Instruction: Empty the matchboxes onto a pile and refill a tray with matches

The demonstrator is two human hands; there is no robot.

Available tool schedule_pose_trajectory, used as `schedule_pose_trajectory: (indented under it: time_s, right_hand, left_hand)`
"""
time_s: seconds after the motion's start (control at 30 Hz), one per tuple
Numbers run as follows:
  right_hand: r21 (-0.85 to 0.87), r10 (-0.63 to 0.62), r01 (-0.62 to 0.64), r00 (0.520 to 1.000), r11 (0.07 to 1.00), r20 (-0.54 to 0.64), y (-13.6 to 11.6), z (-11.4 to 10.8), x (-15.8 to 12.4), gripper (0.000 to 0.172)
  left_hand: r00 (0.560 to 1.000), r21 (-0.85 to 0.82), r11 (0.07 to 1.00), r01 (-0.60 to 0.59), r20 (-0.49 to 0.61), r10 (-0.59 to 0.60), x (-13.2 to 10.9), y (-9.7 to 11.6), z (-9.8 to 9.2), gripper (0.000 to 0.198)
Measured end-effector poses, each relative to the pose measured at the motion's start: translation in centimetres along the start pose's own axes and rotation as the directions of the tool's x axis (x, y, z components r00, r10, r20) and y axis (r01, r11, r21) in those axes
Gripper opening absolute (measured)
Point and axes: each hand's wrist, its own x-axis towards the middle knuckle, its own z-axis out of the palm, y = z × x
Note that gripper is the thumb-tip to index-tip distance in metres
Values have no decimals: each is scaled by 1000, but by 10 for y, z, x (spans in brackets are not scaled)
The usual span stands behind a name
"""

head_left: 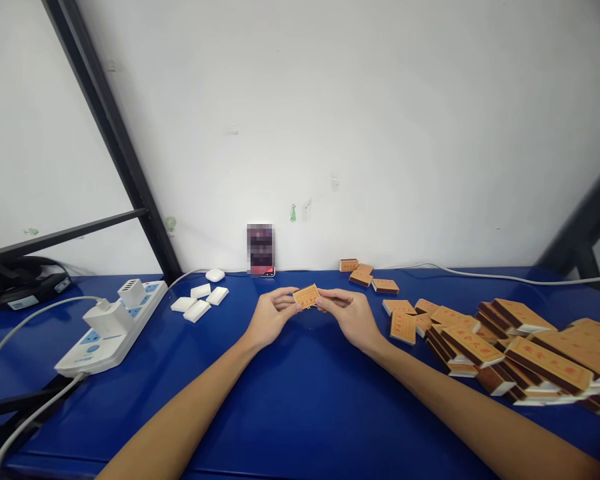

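Note:
Both my hands hold one orange matchbox (307,297) by its two ends, raised a little over the blue table. My left hand (273,317) pinches its left end between thumb and fingers. At the right end, the thumb and fingers of my right hand (350,317) are closed on it. Its printed face is turned up toward me. Beside my right forearm lies a large heap of matchboxes (475,343), with dark striking sides and white ends. Several white matchbox trays (197,311) rest on the table left of my left hand.
A phone (261,250) leans against the wall, near a white rounded case (215,275). At the left lies a power strip (115,333) with chargers and cables, and a black headset (25,283) behind it. More matchboxes (363,275) sit near the wall. A white cable (505,277) runs along the table's back.

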Motion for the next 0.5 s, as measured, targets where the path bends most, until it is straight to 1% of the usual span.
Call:
schedule_pose_trajectory:
  time_s: [0.07,0.13,0.23,0.3,0.37,0.43,0.5]
  right_hand:
    - [-87,-18,19,1000,996,20,0,0,-1,44]
    - [-199,-26,35,998,979,49,-1,1,-2,42]
    - [-416,-39,76,994,906,97,-4,0,-4,34]
    - [-577,-38,104,991,810,125,-8,-4,-1,34]
    - [-729,-5,94,992,678,124,-11,-13,6,41]
    - [-851,59,37,995,524,79,-15,-24,18,48]
    - [-929,141,-52,990,367,0,-17,-36,34,49]
  left_hand:
    - [1000,35,999,-8,-4,9,0,-1,0,53]
    - [999,120,992,-27,-24,30,1,0,-1,48]
    - [991,362,930,-60,-88,98,3,1,-7,41]
    - [984,495,867,-54,-122,130,5,2,-14,40]
    - [982,571,820,-37,-133,137,7,0,-21,39]
    - [982,633,774,-24,-132,138,7,-2,-26,37]
    - [980,701,713,-15,-132,150,7,-3,-28,36]
